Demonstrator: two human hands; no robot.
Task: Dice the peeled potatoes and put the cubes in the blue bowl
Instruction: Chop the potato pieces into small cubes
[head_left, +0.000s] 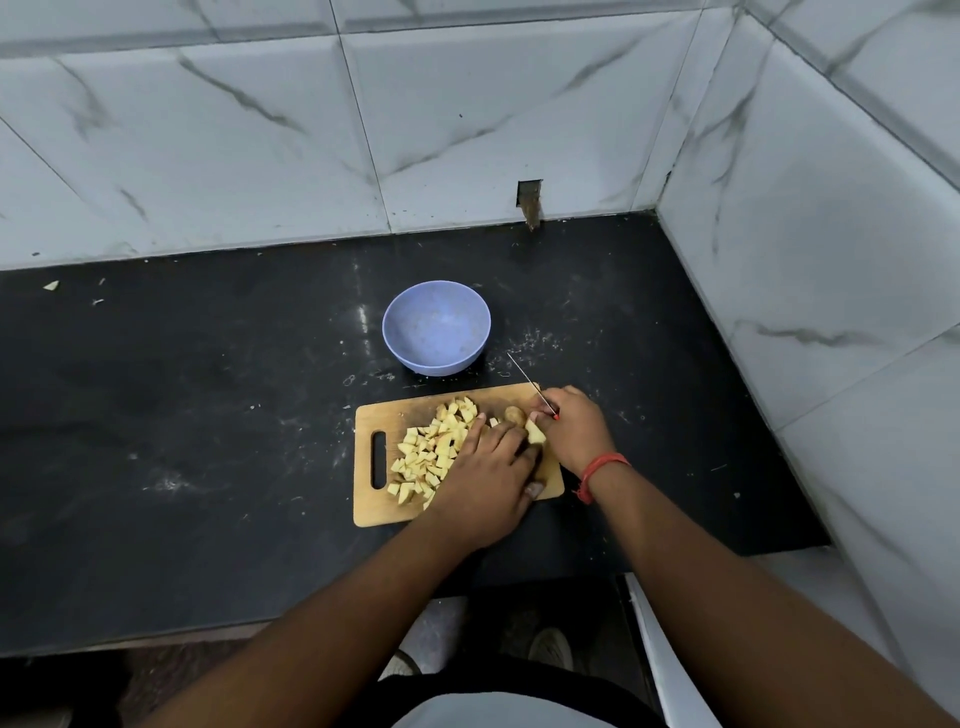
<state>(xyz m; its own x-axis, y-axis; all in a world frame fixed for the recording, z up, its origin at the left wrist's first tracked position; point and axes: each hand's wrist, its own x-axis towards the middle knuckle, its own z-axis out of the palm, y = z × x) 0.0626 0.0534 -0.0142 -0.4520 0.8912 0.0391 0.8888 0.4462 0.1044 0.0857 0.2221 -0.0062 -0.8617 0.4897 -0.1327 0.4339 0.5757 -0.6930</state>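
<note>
Head view: wooden cutting board (374, 512) on black counter (208, 415), blue bowl (436, 326) just behind it, empty, within easy reach for transfer. Left hand (480, 480) lies flat, grip released, steadying a potato piece (535, 432) beside the cube pile (434, 452). Right hand (574, 428) clenches the knife (530, 383), blade pointing away from the fingers.

Black counter (208, 415): bowl (436, 327), cutting board (374, 504) (scraps too).
</note>
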